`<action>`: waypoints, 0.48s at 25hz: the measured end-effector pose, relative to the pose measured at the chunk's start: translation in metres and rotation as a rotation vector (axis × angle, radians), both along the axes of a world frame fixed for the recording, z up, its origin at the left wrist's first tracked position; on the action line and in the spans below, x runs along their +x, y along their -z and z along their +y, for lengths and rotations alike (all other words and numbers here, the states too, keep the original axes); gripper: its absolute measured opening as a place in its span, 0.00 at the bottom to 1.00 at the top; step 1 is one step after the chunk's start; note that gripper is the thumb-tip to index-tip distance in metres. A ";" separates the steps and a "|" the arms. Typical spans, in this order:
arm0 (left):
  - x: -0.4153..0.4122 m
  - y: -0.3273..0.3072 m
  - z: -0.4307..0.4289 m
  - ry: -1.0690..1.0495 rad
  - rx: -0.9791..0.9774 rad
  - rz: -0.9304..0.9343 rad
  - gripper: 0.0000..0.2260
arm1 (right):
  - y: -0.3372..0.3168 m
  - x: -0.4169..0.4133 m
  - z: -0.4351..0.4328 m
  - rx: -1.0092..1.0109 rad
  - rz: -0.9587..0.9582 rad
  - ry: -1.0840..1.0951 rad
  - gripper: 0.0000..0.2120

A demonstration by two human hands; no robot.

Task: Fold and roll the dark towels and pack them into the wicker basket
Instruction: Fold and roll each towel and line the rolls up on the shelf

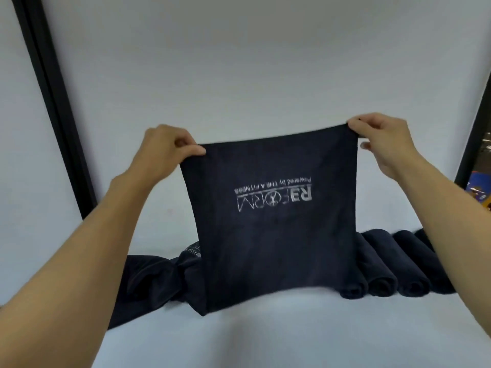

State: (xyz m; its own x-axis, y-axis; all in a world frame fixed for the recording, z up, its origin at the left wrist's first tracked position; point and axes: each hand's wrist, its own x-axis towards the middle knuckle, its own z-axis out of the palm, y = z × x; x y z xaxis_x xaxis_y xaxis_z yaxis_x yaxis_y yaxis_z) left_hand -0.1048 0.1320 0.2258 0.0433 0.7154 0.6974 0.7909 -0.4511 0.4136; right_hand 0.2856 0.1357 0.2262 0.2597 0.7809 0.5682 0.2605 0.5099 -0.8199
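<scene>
Towel (271, 221) hangs in the air over the white table (265, 341), held up by its two top corners — the left hand (167, 150) pinches one, the right hand (382, 142) the other, fingers closed on the cloth. It looks soft, light and limp, so the corners seem the best places to hold it; gripped mid-edge it would likely sag. The printed logo (273, 197) reads upside down. Behind it, rolled towels (382, 269) lie to the right and a loose pile (159, 277) to the left — both partly hidden. No wicker basket is in sight.
</scene>
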 end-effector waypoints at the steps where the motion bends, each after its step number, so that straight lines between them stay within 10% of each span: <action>1: 0.000 -0.009 -0.001 0.001 0.054 -0.012 0.10 | -0.009 -0.002 0.000 0.029 0.029 -0.017 0.01; 7: -0.016 0.009 -0.054 0.083 0.133 -0.076 0.08 | 0.019 -0.005 -0.054 0.115 0.180 -0.173 0.02; 12: -0.016 0.108 -0.102 0.309 -0.367 -0.297 0.03 | 0.116 0.000 -0.100 -0.203 0.154 -0.256 0.15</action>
State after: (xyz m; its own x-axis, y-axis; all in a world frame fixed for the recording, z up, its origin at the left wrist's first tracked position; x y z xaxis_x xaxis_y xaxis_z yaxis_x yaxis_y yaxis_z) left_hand -0.1207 0.0296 0.1182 0.1292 0.8987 0.4190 0.4704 -0.4275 0.7720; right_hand 0.2858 0.0355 0.1101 0.1118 0.9245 0.3645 0.0105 0.3657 -0.9307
